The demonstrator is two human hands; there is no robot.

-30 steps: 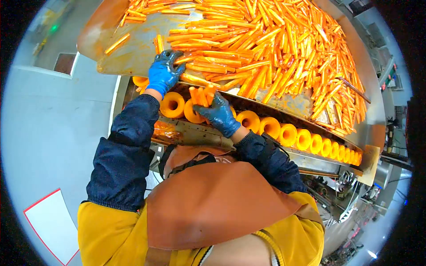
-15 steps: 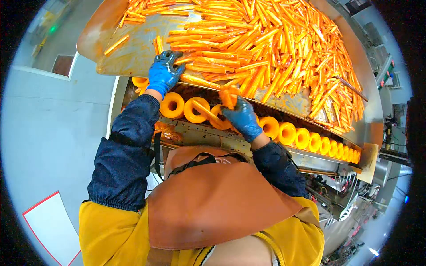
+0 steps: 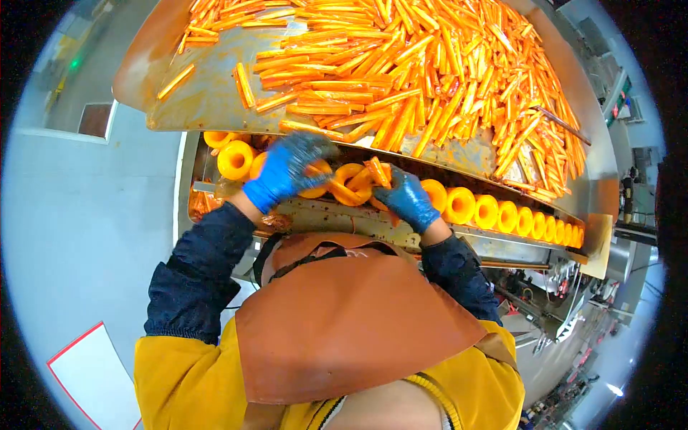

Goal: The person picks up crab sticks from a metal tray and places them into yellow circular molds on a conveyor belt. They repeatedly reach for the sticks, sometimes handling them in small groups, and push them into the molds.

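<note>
Over the row of orange ring-shaped cups (image 3: 459, 206), my right hand (image 3: 410, 198), in a blue glove, is closed on a few orange sticks (image 3: 378, 172). My left hand (image 3: 290, 170), also gloved in blue, hovers above the left part of the row; its dark fingertips are smeared by motion, and whether they hold anything is unclear. Between my hands, one stick (image 3: 346, 192) lies slanted across the cups. Beyond the row, a large heap of orange sticks (image 3: 430, 79) lies on a metal tray (image 3: 208, 86).
A thin rod (image 3: 562, 125) rests on the heap at the right. Below the cups runs a metal ledge (image 3: 330, 215). Wrapped orange-brown material (image 3: 204, 203) lies at the ledge's left end. Machinery (image 3: 548, 301) stands at the lower right, and a red-edged white panel (image 3: 97, 376) is at the lower left.
My left hand has left the tray's near edge and moved down and right over the cups. My right hand has shifted slightly right and down, still with sticks. The view has shifted slightly.
</note>
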